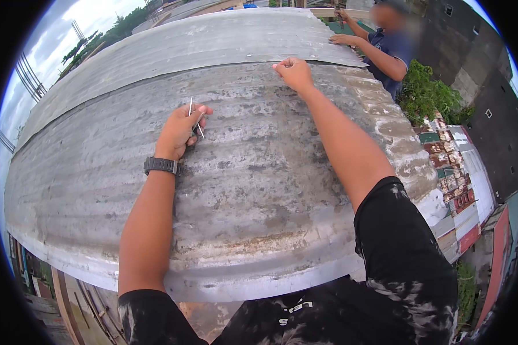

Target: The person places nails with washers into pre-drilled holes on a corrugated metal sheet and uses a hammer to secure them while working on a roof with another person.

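Note:
My left hand (182,129) is closed around a few thin metal nails (191,103). Their pale shafts stick out between the fingers at different angles, just above the corrugated metal roofing sheet (242,172). Further forward and to the right, my right hand (295,74) is closed, its thumb and fingertips pressed together close to the edge where an upper roofing sheet (213,43) overlaps the lower one. Whatever may be between those fingertips is too small to make out. A dark watch (162,165) circles my left wrist.
At the far right, another person (388,46) rests one hand on the upper sheet's edge and holds a tool upright in the other. Green bushes (431,95), rusty patched roofs (452,155) and a dark wall (477,75) lie beyond. Wooden framing (66,305) shows below left.

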### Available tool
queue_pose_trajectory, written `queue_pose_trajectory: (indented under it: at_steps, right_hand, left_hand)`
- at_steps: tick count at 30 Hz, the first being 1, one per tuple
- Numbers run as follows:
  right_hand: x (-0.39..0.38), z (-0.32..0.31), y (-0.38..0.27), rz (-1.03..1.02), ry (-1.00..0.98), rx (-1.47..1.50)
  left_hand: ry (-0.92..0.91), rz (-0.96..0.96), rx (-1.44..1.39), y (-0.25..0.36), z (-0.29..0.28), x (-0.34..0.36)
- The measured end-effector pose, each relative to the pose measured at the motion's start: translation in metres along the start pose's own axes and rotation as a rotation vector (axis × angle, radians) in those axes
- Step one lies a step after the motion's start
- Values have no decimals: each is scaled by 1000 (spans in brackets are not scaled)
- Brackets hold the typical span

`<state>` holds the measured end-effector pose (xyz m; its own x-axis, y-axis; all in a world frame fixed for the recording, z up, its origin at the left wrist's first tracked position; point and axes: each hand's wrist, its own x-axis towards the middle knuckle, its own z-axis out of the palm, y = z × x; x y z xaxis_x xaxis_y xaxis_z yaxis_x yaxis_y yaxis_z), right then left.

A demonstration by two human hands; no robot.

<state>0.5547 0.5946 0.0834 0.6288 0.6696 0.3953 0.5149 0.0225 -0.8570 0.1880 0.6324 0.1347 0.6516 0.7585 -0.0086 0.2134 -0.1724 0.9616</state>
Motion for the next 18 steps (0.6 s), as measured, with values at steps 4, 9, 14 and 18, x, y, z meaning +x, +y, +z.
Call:
queue_pose_trajectory:
  at_steps: [4, 9, 14, 18]
  right_hand:
    - [5, -2, 0, 53, -236, 36]
    - [37, -17, -33, 74, -415, -114]
    - [87, -4, -75, -68, -178, 69]
    - [90, 5, -57, -165, -216, -287]
  left_hand:
    - [20, -19, -13, -1, -4, -4]
    - [14, -4, -26, 1, -2, -5]
    - [17, 1, -36, -3, -1, -3]
    - [22, 10, -49, -1, -1, -1]
